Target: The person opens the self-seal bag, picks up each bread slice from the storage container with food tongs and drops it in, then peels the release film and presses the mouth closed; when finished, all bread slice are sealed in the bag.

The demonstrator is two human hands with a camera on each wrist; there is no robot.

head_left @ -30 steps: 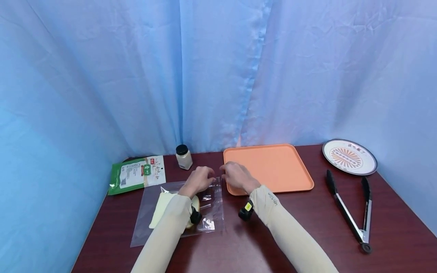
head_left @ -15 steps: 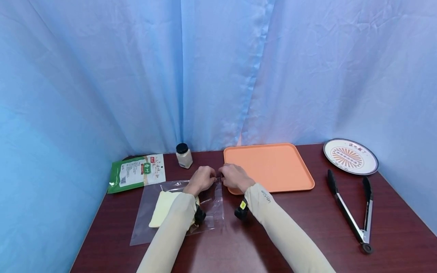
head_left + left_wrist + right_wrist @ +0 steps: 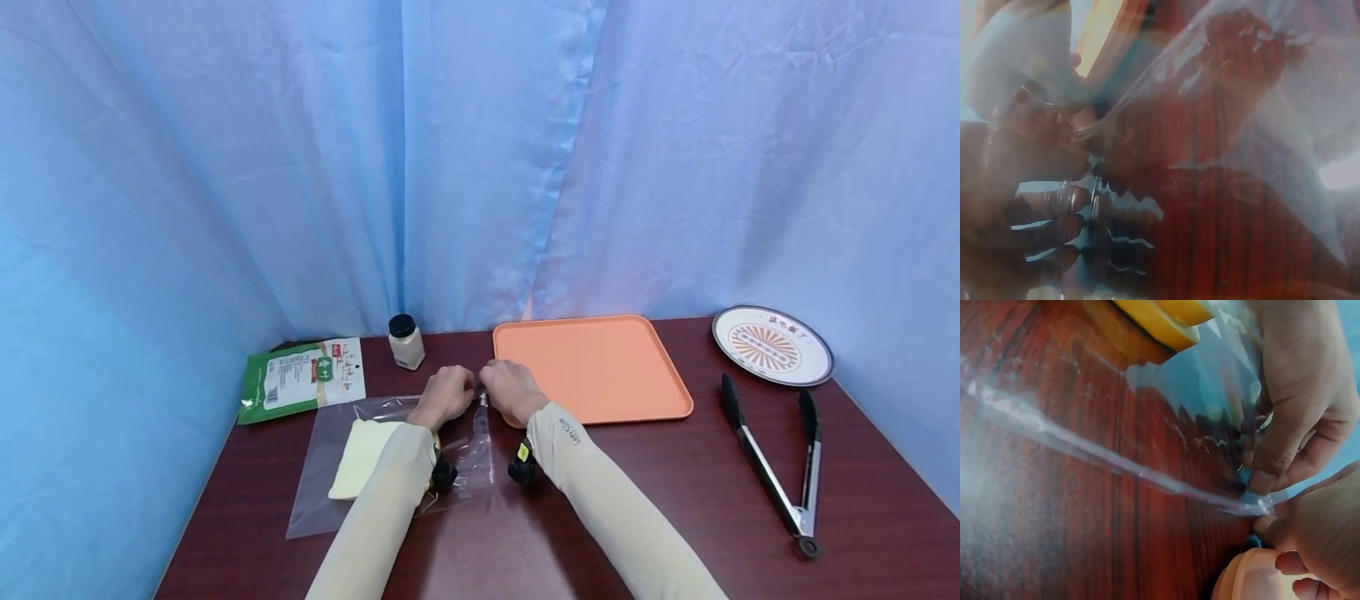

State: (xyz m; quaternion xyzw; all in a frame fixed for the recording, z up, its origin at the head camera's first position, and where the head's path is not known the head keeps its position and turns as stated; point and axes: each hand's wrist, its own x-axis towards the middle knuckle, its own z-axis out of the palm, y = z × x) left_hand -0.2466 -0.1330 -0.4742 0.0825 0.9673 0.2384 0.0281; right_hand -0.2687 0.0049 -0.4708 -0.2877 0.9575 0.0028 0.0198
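Observation:
A clear plastic bag [image 3: 309, 492] lies on the table, holding pale yellow slices [image 3: 358, 467] that look like bread. In the right wrist view the slices' edges [image 3: 1169, 328] show deep yellow through the film. My left hand [image 3: 447, 393] pinches the bag's right-hand edge near its far corner. Right beside it, my right hand [image 3: 512, 390] pinches the same edge, thumb and fingers close to the left hand's. The bag's rim [image 3: 1116, 459] runs as a raised strip up to both hands. Through hazy film, the left wrist view shows fingers [image 3: 1054, 231] curled at the plastic.
An orange tray [image 3: 600, 375] lies just beyond the right hand. Behind the bag stand a black-capped jar [image 3: 407, 343] and a green-and-white packet [image 3: 300, 379]. Opened tongs [image 3: 772, 475] and a patterned plate [image 3: 772, 346] are at the right. A blue curtain [image 3: 480, 167] hangs behind.
The hands have come together at the bag's far corner, the right one shifting slightly left. The bag's edge now rises into their fingers, and its film has shifted under the left wrist.

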